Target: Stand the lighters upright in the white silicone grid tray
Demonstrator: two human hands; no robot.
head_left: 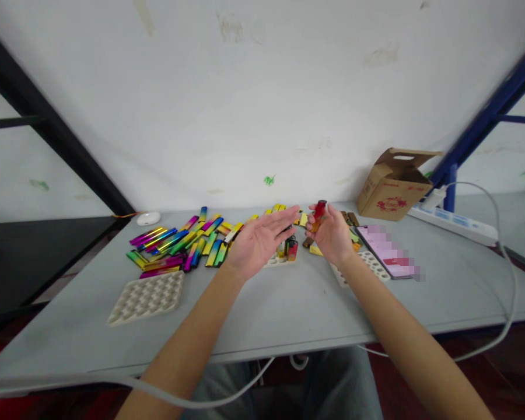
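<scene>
Basically, red lighter (319, 216) in R hand (331, 236) ~vert, top leaning R.

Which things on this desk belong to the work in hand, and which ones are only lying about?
Likely part of the work:
red lighter, held in the right hand
shiny pieces
trays

Probably just lying about:
box
phone
power strip
white case

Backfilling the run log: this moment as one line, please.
left hand: open, nothing in palm | right hand: holds red lighter | scene left: multicoloured metallic pieces, pale tray | scene right: cardboard box
</scene>
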